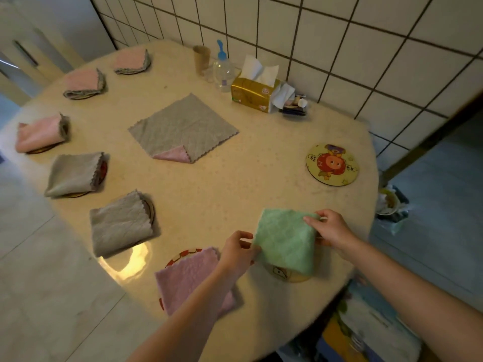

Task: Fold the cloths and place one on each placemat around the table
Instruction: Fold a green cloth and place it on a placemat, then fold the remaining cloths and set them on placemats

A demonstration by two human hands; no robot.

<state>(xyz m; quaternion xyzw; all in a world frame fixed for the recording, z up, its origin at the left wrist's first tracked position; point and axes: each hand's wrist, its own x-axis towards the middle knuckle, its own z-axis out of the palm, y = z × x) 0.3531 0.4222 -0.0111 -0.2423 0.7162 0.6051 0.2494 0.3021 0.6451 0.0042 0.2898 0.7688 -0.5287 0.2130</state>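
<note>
head view: both hands pinch green cloth; placemat writing unreadable.

Dim warm light, table glare, blurred warped edges.

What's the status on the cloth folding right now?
Both hands, left and right, pinch the folded green cloth over its placemat. One placemat bare; grey cloth unfolded. Nothing obstructing.

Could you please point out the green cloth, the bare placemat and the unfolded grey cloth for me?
green cloth [285,239]: head view, middle of its folded top face.
bare placemat [332,164]: head view, the printed cartoon at its centre.
unfolded grey cloth [183,126]: head view, middle of its flat grey side.
</note>
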